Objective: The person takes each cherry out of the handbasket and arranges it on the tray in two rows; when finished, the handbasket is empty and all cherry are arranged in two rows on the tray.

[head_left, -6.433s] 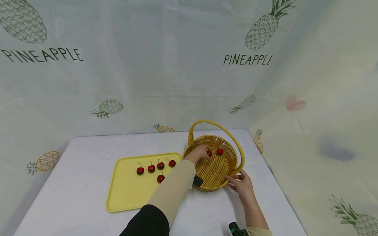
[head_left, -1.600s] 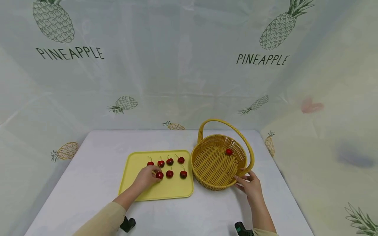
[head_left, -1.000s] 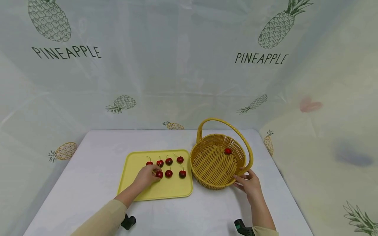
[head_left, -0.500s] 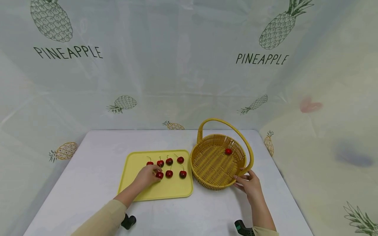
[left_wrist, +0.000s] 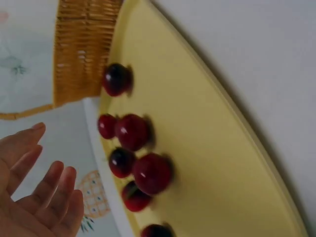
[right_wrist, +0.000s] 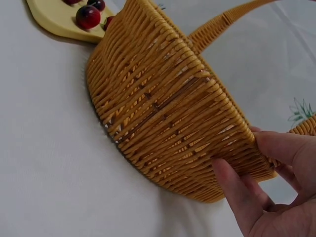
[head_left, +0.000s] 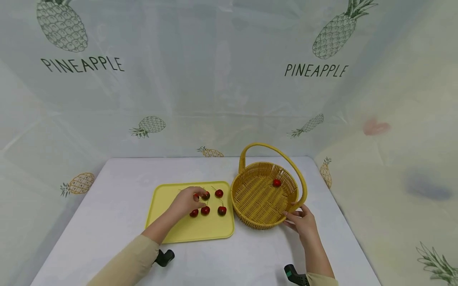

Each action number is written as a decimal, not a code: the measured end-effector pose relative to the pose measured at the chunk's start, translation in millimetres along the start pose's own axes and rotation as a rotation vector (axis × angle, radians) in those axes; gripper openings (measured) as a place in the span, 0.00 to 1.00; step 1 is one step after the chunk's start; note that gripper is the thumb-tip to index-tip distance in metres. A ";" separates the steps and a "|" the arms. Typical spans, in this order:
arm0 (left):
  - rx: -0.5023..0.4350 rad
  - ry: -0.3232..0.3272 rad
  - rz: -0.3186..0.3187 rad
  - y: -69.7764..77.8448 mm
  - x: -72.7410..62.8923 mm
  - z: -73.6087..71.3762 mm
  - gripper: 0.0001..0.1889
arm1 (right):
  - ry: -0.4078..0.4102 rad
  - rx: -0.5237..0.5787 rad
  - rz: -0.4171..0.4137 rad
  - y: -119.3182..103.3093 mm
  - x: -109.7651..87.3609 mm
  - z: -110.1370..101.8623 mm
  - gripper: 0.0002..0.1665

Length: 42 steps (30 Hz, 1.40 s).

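Observation:
My left hand (head_left: pixel 186 201) hovers over the yellow tray (head_left: pixel 159 222), fingers spread and loosely bent; in the left wrist view nothing lies between them. Several dark red cherries with stems stand on the tray in two rows, among them a cherry (head_left: pixel 222 211) at the right end of the near row. Part of the far row is hidden behind the hand. One red cherry (head_left: pixel 276 182) lies in the yellow wicker basket (head_left: pixel 252 214) to the tray's right. My right hand (head_left: pixel 303 224) grips the basket's rim near the handle's base, thumb at the rim and fingers against the outer wall.
The basket's tall arched handle (head_left: pixel 273 149) rises over its right side. Tray and basket stand side by side on a white table (head_left: pixel 125 174). Behind the table hangs a pineapple-print curtain (head_left: pixel 229 91). Black devices, such as the left one (head_left: pixel 165 258), sit at both wrists.
My left hand, in the basket at a cherry earlier, has since let go of a cherry in the tray's near row and risen slightly rightward. My right hand stays on the basket.

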<state>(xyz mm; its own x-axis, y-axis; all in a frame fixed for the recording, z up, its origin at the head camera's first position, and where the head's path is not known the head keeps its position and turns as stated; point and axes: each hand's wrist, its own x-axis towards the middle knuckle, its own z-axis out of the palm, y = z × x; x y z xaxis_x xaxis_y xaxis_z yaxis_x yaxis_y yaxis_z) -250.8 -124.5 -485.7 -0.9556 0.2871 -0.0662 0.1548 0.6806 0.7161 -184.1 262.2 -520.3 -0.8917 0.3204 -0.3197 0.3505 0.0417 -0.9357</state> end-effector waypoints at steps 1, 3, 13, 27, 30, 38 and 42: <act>-0.012 -0.007 0.009 5.2 0.4 0.9 0.20 | 0.000 0.003 -0.003 -0.3 -0.4 0.1 0.34; -0.020 -0.026 0.031 14.7 1.3 3.4 0.19 | -0.003 0.010 -0.008 -0.2 -1.1 0.2 0.34; -0.059 -0.149 0.115 53.6 15.9 17.5 0.20 | 0.008 0.044 -0.023 -3.7 -11.5 3.1 0.38; -0.006 -0.252 0.175 107.5 51.5 45.7 0.20 | 0.033 0.019 -0.002 -13.2 -16.3 3.3 0.37; 0.011 -0.262 0.175 116.6 60.3 51.6 0.20 | 0.030 0.036 -0.004 -11.8 -14.2 3.6 0.35; 0.038 -0.278 0.189 137.2 82.5 69.7 0.20 | 0.029 0.054 0.013 -9.4 -12.9 3.1 0.34; 0.077 -0.281 0.196 147.6 92.9 79.8 0.19 | 0.029 0.055 0.014 -8.9 -12.7 0.8 0.34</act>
<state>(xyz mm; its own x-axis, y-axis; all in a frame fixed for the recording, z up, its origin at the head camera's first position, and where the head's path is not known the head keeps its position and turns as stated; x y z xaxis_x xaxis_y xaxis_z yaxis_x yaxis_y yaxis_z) -296.8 56.4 -441.6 -0.8010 0.5846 -0.1288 0.3577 0.6400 0.6800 -176.1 257.0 -508.0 -0.8779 0.3477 -0.3291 0.3459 -0.0146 -0.9382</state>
